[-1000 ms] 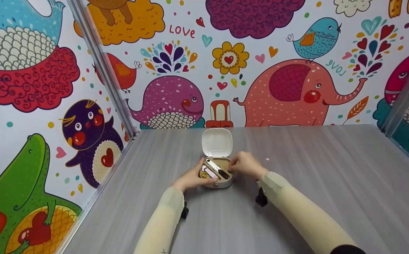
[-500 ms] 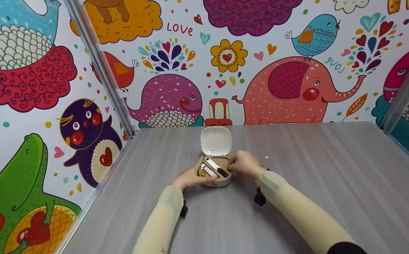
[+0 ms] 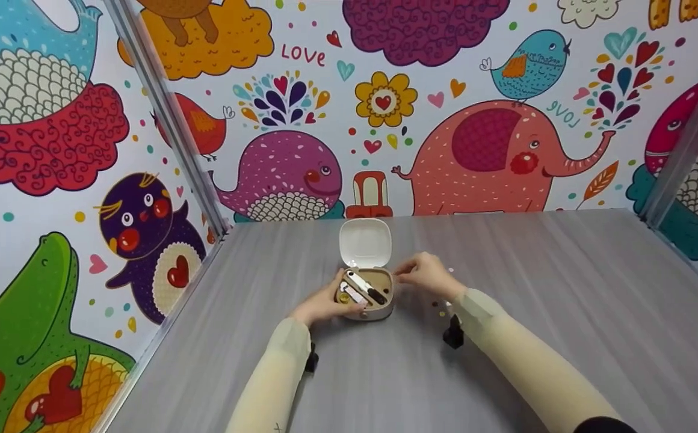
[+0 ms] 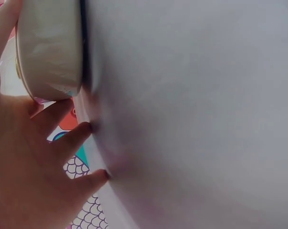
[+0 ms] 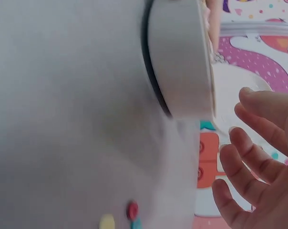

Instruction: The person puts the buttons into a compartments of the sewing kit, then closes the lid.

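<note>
A small off-white box stands on the table, its hinged white lid raised at the back. My left hand grips the box's left side, thumb at the front and fingers toward the back. Inside, a slim white-and-black tool lies slantwise beside a pale pink-and-white item and a small yellow round piece. A tiny dark piece sits in the right compartment. Just off the right rim is my right hand; the right wrist view shows its fingers loosely bent, with nothing between them.
Small round pieces lie on the grey table by the right wrist, among them a red piece and a yellow piece. A white dot is behind them. Cartoon-printed walls enclose the back and sides.
My right hand has drawn back to the right from over the box's edge. The tiny dark piece now shows in the right compartment. The left hand keeps its grip.
</note>
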Demonstrator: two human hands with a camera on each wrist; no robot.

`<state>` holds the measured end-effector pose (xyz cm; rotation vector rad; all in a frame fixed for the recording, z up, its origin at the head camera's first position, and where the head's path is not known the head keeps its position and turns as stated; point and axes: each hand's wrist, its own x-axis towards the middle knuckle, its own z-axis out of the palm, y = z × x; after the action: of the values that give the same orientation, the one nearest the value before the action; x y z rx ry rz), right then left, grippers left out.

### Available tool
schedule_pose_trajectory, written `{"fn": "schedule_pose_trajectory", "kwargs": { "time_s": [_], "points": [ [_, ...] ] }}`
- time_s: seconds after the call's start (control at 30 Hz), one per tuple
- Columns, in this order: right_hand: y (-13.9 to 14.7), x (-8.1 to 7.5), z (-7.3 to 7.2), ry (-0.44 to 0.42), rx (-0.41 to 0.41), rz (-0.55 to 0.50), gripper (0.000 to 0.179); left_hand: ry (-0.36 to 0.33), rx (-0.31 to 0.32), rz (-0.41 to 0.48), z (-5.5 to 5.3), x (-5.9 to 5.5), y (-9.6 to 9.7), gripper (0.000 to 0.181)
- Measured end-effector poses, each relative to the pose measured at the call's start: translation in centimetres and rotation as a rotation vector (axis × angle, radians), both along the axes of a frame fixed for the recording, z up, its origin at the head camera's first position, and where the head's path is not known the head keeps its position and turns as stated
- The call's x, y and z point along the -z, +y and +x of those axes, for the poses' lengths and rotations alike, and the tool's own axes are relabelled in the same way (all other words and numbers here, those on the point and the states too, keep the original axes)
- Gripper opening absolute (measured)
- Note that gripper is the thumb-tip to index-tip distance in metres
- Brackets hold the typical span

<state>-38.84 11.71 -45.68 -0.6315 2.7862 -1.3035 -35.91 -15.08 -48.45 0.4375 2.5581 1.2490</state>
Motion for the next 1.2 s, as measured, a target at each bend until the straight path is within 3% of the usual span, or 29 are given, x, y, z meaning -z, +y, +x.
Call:
{"fn": "schedule_pose_trajectory", "kwargs": {
  "time_s": [0.13,0.37,0.67,0.87,1.2],
  "points": [
    [1.8,0.3,0.0,0.002,0.032,-0.006,0.015,-0.012,0.002,-0.007,-0.1,0.0,-0.2,0.114],
    [5.3,1.8,0.2,-0.107,0.047,-0.070,0.020,-0.032,0.000,0.000,0.0,-0.2,-0.5,0.114],
    [8.9,3.3,0.2,-0.055,0.075,-0.076,0.016,-0.008,-0.007,-0.003,0.0,-0.3,-1.1,0.114],
    [10.0,3.8,0.3,-0.074,0.138,-0.048,0.019,0.010,0.004,0.012,-0.2,-0.3,-0.8,0.113],
    [10.3,4.1,0.6,-0.050,0.149,0.004,0.020,0.001,0.010,0.011,-0.2,0.1,-0.1,0.114]
  ]
}}
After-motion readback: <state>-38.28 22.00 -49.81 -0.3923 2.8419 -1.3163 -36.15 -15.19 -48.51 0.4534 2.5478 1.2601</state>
